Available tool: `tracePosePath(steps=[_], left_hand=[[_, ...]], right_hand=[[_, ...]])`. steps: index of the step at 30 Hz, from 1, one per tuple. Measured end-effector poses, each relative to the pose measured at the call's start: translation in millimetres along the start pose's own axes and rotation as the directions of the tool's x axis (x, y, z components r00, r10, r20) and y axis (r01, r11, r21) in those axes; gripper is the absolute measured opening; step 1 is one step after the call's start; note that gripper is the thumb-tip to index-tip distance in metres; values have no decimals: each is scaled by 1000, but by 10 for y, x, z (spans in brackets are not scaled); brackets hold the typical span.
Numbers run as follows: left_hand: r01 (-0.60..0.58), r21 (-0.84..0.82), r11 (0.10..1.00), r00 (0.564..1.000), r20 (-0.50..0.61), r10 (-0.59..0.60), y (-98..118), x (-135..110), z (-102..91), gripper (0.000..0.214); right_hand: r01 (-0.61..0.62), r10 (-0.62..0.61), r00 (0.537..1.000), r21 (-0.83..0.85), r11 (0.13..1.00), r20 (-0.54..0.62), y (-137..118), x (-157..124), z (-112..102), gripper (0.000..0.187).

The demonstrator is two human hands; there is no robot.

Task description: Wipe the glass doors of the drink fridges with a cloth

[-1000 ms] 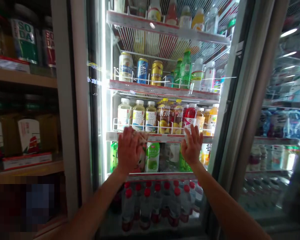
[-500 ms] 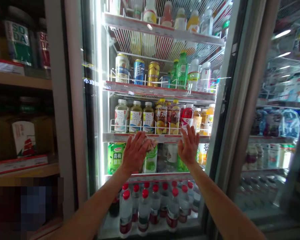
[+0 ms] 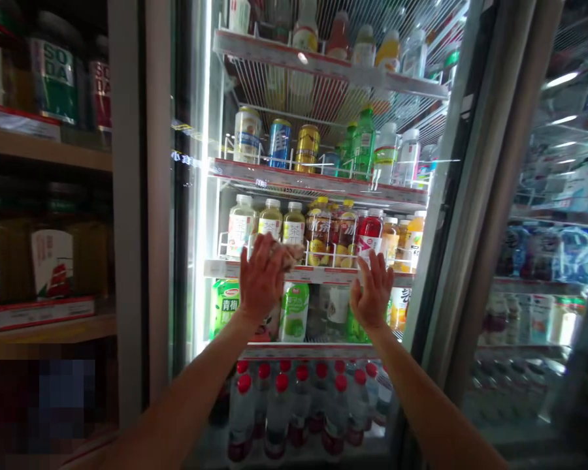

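Showing just left of the middle of the frame, a crumpled, pale brownish cloth (image 3: 293, 255) is partly covered by the left hand (image 3: 261, 279), and is seen in front of a lit cooler's shelf edge (image 3: 333, 275). The left hand is turned with its back to the camera and its fingers extended; whether the cloth is clasped by this grip or only pressed flat cannot be told, since the palm is hidden. Well apart, right of the middle, the right hand (image 3: 374, 292) is raised with its fingers parted; its grip is spread wide, and nothing is seen to be held in it.

Behind the hands, white-capped bottles (image 3: 293, 227) with pale labels are lined up along the shelf, and a red bottle (image 3: 371, 232) is placed further right. Between the hands, one level lower, a green pack (image 3: 294, 313) is seen. Higher up, a blue can (image 3: 279, 142), a gold can (image 3: 307, 148) and a green bottle (image 3: 364, 145) are ranged from left to right. Red-capped bottles (image 3: 279, 418) are stood at the bottom of the frame. At the upper left, a bottle marked SODA (image 3: 55, 78) is carried by a brown shelf (image 3: 44, 150).
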State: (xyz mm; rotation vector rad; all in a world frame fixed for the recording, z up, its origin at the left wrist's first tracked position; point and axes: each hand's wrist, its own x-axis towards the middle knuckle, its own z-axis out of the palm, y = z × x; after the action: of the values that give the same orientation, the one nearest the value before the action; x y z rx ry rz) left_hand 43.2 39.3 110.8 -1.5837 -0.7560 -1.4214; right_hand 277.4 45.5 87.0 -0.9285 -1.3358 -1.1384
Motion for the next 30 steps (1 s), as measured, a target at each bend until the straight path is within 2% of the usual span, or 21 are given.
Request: tracePosePath(steps=[2,3,5,7,8,9,11,13,14,15,16,18,19,20,21,23,25,26,27,28,30], left_hand=[[122,14,992,992,-40,-122,-30,60,1,43],[114,11,993,993,-27,-114,-7,55,9,43],[-44,-24,999,998,42,45,84,-19,32,41],[-218,-68,974,969,105,224,143,-112,41,39],[-245,-75,967,960,120,253,137,-139,36,39],[-220,-65,973,967,120,226,105,-145,24,39],[-58,-19,998,996,73,59,6,-105,-4,41],[94,7,996,996,5,-94,-54,-57,-19,45],[114,6,994,994,-5,-114,-47,-52,-17,46],[75,-4,997,997,7,-75,-17,-66,-9,46],[-11,-22,1000,999,38,12,26,-95,3,45],[-206,-68,976,971,110,212,99,-163,22,42],[-259,-82,962,954,132,268,107,-181,24,40],[-261,-80,962,953,137,270,90,-181,18,40],[-209,-62,976,968,126,216,50,-160,7,40],[-19,-9,1000,998,61,20,-53,-84,-24,43],[107,20,994,994,1,-107,-107,-27,-43,46],[97,21,995,995,3,-97,-99,-26,-45,46],[36,12,999,999,32,-36,-74,-46,-42,46],[-57,-7,998,995,76,57,-42,-80,-38,44],[-220,-43,974,963,152,224,-10,-153,-37,39]], right_hand=[[-10,10,1000,-5,1000,6,-5,0,-1,54],[-10,10,1000,-6,1000,6,-5,-1,-1,54],[-6,6,1000,-4,1000,4,-2,-4,-1,54],[-3,3,1000,-3,1000,3,5,-8,1,54],[-1,1,1000,0,1000,5,9,-10,2,54],[0,0,1000,2,1000,8,12,-11,3,54],[-3,3,1000,4,1000,13,13,-10,3,54],[-8,8,1000,1,1000,13,8,-7,1,53],[-9,9,1000,0,1000,12,5,-5,0,52],[-10,10,1000,0,1000,10,2,-3,-1,51],[-10,10,1000,0,1000,6,0,-2,-2,50],[-6,6,1000,1,1000,-7,0,-1,-2,49],[-4,4,1000,-1,1000,-9,2,-2,-2,49],[-3,3,1000,-2,1000,-9,4,-3,-2,49],[0,0,1000,-1,1000,-8,6,-5,-1,49],[3,-3,1000,5,1000,-4,10,-8,-1,49],[-3,3,1000,14,1000,-4,12,-12,0,50],[-6,6,1000,17,1000,-4,13,-14,0,51],[-10,10,1000,19,1000,-2,14,-16,0,51],[-15,15,1000,21,1000,3,15,-18,-1,51],[-20,20,1000,23,1000,8,20,-21,-3,52]])
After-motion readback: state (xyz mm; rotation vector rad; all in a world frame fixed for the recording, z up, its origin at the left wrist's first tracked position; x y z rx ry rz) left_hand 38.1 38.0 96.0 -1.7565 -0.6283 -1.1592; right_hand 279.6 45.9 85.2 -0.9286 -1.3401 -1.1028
